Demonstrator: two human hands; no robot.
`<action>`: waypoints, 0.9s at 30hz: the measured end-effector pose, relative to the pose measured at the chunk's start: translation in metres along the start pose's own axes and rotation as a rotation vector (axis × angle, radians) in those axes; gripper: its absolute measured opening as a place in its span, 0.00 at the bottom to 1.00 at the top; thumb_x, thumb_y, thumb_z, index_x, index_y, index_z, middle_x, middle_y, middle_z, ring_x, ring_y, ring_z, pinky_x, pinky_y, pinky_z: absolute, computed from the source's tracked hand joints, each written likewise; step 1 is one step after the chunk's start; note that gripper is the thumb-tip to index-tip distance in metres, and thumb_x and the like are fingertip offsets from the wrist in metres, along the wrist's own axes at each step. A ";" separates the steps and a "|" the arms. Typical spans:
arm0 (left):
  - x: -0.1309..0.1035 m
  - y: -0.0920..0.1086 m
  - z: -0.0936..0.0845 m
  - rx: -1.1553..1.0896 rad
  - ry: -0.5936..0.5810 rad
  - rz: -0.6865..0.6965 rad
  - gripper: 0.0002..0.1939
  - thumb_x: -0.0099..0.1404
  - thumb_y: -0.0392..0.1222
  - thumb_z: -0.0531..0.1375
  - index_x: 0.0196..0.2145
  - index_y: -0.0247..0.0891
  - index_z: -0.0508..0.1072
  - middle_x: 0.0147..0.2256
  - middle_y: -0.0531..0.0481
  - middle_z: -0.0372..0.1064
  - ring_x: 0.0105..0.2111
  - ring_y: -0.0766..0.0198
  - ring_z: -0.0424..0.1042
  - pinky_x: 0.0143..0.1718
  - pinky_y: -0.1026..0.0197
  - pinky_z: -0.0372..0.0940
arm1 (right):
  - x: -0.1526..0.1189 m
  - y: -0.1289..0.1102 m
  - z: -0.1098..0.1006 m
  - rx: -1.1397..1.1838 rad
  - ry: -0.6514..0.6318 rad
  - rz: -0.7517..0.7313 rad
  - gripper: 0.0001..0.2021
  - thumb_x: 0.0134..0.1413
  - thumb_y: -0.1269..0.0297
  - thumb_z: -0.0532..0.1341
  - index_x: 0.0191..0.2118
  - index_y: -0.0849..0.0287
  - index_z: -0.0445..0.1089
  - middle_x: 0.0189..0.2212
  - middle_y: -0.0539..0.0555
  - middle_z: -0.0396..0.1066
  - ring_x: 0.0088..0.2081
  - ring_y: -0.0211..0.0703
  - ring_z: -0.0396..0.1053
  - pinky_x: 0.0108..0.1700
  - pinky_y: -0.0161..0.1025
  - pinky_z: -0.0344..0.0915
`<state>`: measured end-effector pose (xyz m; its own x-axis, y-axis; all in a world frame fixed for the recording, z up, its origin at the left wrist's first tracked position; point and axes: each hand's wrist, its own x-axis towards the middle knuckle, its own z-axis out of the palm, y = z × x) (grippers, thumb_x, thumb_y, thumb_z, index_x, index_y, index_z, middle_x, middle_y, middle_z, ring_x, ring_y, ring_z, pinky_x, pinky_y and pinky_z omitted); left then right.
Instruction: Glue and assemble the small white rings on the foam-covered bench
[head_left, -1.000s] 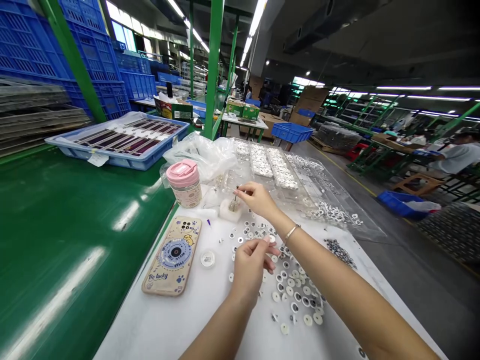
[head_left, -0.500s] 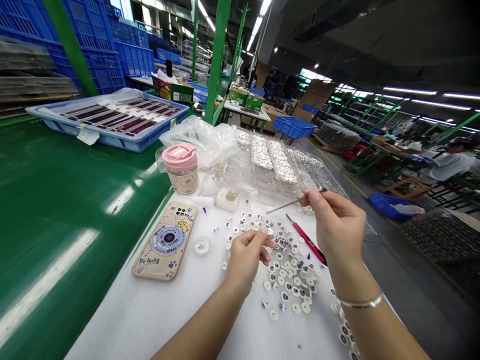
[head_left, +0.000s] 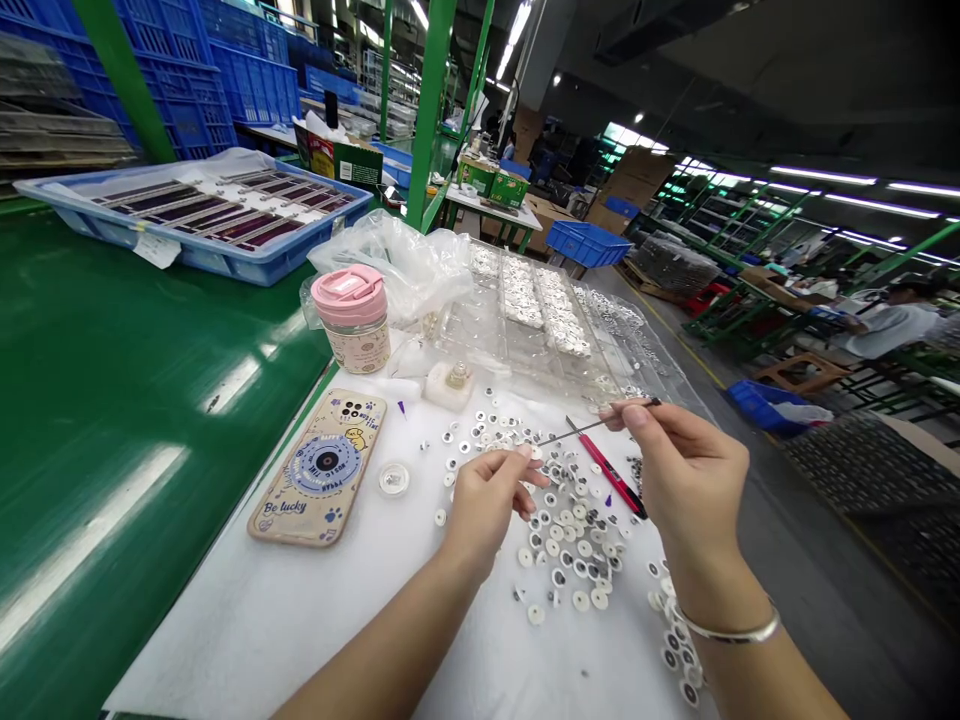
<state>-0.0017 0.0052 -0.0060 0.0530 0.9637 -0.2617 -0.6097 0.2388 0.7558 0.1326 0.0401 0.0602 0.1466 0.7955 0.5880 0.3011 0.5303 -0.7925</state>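
Left hand (head_left: 480, 500) pinching one round white disc (head_left: 536, 453); right hand (head_left: 691, 470), 3 o'clock from it, fingers clamped on one slim metal rod (head_left: 574, 432).

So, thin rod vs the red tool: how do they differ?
The thin rod is held in the right hand; the red tool lies on the white work surface. The rod looks dark grey, the tool mostly red. The rod is also thinner than the tool. Both are long and slender.

White disc (head_left: 536, 453) (left hand (head_left: 482, 498)): details indistinct
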 end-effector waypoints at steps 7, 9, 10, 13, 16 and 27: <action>-0.001 0.001 0.000 0.019 -0.006 0.009 0.16 0.59 0.49 0.60 0.25 0.32 0.73 0.27 0.46 0.72 0.16 0.75 0.61 0.18 0.70 0.57 | -0.001 0.001 -0.002 -0.004 -0.021 0.000 0.02 0.46 0.66 0.65 0.27 0.56 0.75 0.25 0.49 0.75 0.28 0.39 0.72 0.30 0.36 0.68; -0.001 0.001 0.000 0.022 -0.009 0.008 0.15 0.58 0.49 0.60 0.25 0.32 0.73 0.27 0.46 0.72 0.16 0.75 0.61 0.18 0.70 0.57 | -0.001 0.001 -0.001 0.001 -0.018 0.000 0.02 0.46 0.65 0.65 0.28 0.56 0.75 0.24 0.49 0.75 0.28 0.39 0.72 0.30 0.36 0.68; -0.001 0.002 0.001 0.022 -0.009 0.008 0.15 0.58 0.49 0.61 0.25 0.32 0.73 0.27 0.46 0.72 0.16 0.75 0.61 0.18 0.70 0.57 | -0.001 0.001 -0.001 0.001 -0.022 0.004 0.02 0.46 0.65 0.65 0.28 0.56 0.75 0.24 0.49 0.75 0.28 0.39 0.72 0.30 0.36 0.68; 0.000 0.003 0.001 0.019 -0.011 0.008 0.15 0.57 0.49 0.61 0.24 0.32 0.73 0.28 0.46 0.72 0.16 0.75 0.60 0.18 0.69 0.57 | -0.001 0.001 0.000 0.010 -0.026 0.005 0.01 0.46 0.66 0.65 0.28 0.56 0.75 0.24 0.49 0.75 0.28 0.38 0.72 0.30 0.35 0.68; 0.000 0.003 0.001 0.018 -0.017 0.006 0.15 0.57 0.49 0.61 0.25 0.32 0.73 0.27 0.46 0.72 0.16 0.75 0.60 0.18 0.69 0.57 | -0.001 0.001 0.000 0.025 0.002 -0.014 0.01 0.46 0.66 0.66 0.27 0.56 0.75 0.24 0.49 0.75 0.28 0.38 0.72 0.31 0.36 0.68; -0.002 0.003 0.002 0.063 -0.002 0.001 0.16 0.58 0.50 0.60 0.24 0.32 0.73 0.27 0.46 0.72 0.16 0.74 0.60 0.18 0.68 0.57 | 0.021 0.005 0.026 0.124 0.056 -0.003 0.03 0.45 0.64 0.66 0.28 0.57 0.75 0.29 0.51 0.75 0.30 0.39 0.72 0.34 0.39 0.71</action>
<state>-0.0026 0.0042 -0.0018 0.0542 0.9642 -0.2595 -0.5589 0.2447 0.7923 0.1124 0.0668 0.0643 0.1989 0.7782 0.5957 0.1835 0.5675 -0.8027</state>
